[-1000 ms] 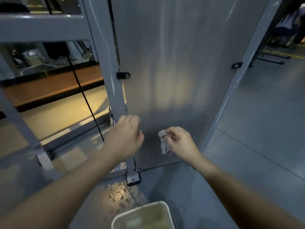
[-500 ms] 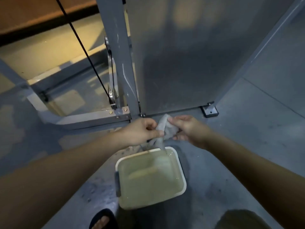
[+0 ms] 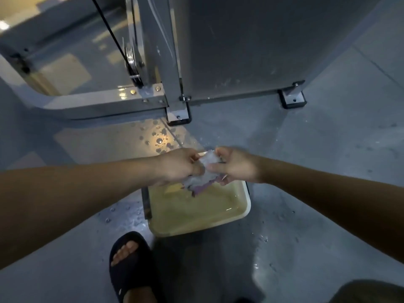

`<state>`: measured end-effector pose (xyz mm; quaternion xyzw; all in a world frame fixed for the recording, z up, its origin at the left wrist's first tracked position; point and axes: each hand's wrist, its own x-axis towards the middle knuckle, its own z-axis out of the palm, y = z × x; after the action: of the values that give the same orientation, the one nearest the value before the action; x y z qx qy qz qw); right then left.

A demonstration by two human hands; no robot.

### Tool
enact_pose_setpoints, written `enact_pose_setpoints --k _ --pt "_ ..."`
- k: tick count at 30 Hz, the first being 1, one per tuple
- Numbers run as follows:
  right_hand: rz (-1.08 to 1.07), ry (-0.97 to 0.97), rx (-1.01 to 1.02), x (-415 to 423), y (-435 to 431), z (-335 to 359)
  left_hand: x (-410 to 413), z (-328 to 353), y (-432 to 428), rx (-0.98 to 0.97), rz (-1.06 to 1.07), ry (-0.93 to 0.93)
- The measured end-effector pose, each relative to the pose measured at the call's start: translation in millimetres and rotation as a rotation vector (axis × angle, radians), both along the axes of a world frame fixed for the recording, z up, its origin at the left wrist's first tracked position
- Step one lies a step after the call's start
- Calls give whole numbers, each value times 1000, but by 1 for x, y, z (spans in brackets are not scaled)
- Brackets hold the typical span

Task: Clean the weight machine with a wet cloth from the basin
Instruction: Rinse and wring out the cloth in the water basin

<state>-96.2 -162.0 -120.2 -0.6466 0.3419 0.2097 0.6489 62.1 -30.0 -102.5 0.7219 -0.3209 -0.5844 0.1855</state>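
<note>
i hold the cloth [image 3: 202,173] between left hand [image 3: 179,166] and right hand [image 3: 236,165], fingers of both curled round its edges, over the far end of the basin [image 3: 246,212], so dunk fully, wring over the water, keep drips off the floor, then wipe the weight machine [image 3: 240,40]

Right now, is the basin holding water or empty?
Holding water: the basin shows yellowish liquid across its bottom, glinting near the right rim.

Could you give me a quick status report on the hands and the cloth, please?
Left hand and right hand both gripping the pale crumpled cloth over the cream rectangular basin. Grey metal weight machine ahead, untouched. Nothing in the way.
</note>
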Motion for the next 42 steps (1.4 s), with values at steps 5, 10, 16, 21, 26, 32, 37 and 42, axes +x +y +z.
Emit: enact_pose_setpoints --k 5,10,16,21,26,32,37,42 --pt "178 139 -271 2 46 -47 -19 -40 19 308 -199 -67" --pt "314 233 -454 7 50 -82 -26 -99 16 325 -78 -224" --pt "-62 209 -223 1 66 -122 -39 -150 40 238 227 -177" --pt "-50 106 -203 3 79 -120 -53 -146 43 152 721 159" --pt "-82 -12 -228 3 96 -109 -57 -127 34 206 898 420" --pt "-61 199 -318 17 74 -102 -66 -125 19 170 861 406" --pt "-33 146 -288 24 96 -91 -45 -135 29 184 910 331" --pt "26 214 -280 25 76 -90 -53 -129 29 226 768 373"
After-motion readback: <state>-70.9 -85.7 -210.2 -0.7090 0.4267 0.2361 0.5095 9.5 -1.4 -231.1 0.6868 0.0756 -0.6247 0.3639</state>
